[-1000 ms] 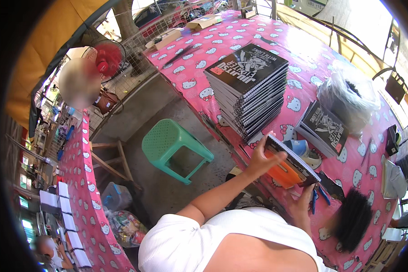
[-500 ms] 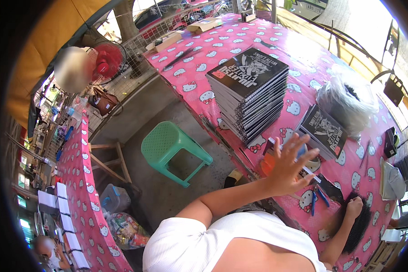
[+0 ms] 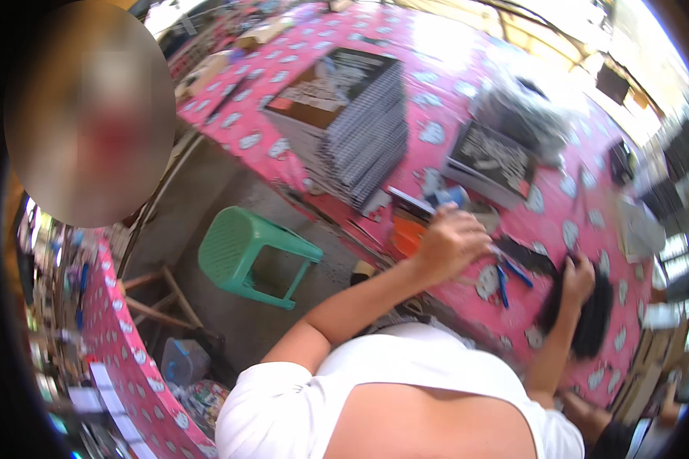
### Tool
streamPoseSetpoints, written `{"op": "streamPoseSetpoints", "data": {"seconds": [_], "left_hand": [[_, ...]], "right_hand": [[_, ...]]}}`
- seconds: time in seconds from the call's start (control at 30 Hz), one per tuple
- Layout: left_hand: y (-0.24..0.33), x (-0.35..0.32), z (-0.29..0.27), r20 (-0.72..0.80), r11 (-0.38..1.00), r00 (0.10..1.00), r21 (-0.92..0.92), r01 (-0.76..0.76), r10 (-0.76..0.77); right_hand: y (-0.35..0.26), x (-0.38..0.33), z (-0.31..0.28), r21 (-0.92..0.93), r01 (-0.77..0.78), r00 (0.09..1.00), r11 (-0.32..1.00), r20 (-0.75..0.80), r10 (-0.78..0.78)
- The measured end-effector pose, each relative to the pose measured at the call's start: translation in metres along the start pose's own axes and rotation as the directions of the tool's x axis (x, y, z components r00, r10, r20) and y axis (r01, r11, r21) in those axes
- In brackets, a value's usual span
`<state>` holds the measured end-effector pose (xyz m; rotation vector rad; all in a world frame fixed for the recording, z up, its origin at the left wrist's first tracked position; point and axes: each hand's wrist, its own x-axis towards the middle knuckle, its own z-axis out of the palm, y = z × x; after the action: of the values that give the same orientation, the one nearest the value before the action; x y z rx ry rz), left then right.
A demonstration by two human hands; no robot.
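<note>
My right hand (image 3: pixel 579 280) is closed at the upper part of a bundle of black binding coils (image 3: pixel 595 321) on the table, its fingers pinched on dark coil ends. My left hand (image 3: pixel 453 243) hovers over the table edge, fingers loosely bent and apart, slightly blurred, with nothing visible in them. Beneath and beside it are an orange round thing (image 3: pixel 407 236) and a blue roll (image 3: pixel 450 197). Between my hands lie blue-handled pliers (image 3: pixel 503 286) and a flat black strip (image 3: pixel 530 255). Beyond the left hand stands a tall stack of spiral-bound notebooks (image 3: pixel 364 126) with dark covers.
A shorter notebook stack (image 3: pixel 491 164) stands beside a clear plastic bag (image 3: pixel 524 115) with dark contents. The pink patterned tabletop (image 3: pixel 431 134) carries all of this. A green plastic stool (image 3: pixel 241 249) stands on the floor at left. Another person's arm (image 3: pixel 586 413) shows at lower right.
The view has turned, shifting the table things left and up. My left hand's spread fingers have drawn in and bent. My right hand stays at the black coils.
</note>
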<state>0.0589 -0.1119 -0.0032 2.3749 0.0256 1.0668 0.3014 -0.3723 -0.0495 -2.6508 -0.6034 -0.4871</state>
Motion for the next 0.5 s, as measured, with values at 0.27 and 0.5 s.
{"op": "streamPoseSetpoints", "data": {"seconds": [0.27,0.5], "left_hand": [[0.000,0.008,0.000,-0.026,0.999,0.998,-0.025,0.048,-0.048],[0.002,0.014,0.002,-0.008,0.999,1.000,-0.034,0.030,-0.030]], "right_hand": [[-0.144,-0.045,-0.055,0.766,0.159,0.935,0.623,0.085,-0.344],[-0.152,-0.042,-0.054,0.785,0.110,0.934,0.610,0.128,-0.332]]}}
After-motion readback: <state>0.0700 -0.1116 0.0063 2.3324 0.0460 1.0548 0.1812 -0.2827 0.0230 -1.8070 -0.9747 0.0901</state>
